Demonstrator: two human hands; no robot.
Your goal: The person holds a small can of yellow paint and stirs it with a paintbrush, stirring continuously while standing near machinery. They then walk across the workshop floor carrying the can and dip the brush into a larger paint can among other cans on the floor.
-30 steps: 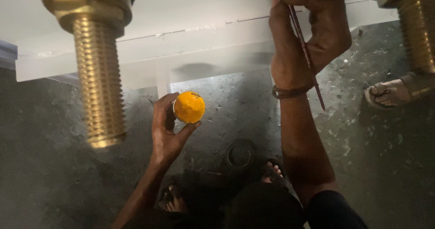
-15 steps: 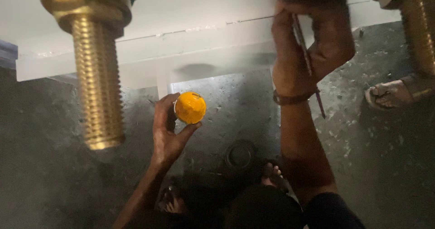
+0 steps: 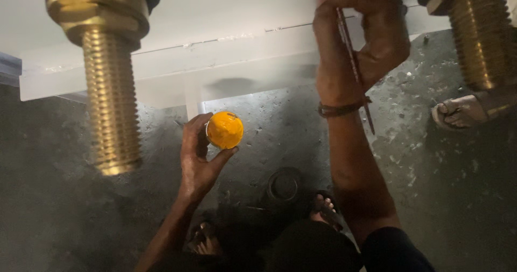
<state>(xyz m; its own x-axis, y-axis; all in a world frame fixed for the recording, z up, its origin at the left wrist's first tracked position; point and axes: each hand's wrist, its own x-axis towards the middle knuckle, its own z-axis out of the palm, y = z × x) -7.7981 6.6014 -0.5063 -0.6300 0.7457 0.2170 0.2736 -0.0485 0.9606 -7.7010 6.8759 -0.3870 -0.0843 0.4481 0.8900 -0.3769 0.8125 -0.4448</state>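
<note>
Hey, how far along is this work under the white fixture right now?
Looks done: two threaded brass stems hang from the white fixture. In hand: the right hand holds a thin tool up at the fixture; the left hand holds a yellow cap. Left: the cap is not yet fitted anywhere.

Orange cap (image 3: pixel 224 130), brass threaded bolt (image 3: pixel 110 105)

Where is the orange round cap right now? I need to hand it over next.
In the head view, the orange round cap sits left of centre, held in the left hand, between the left brass threaded rod and the right hand's wrist.
</note>
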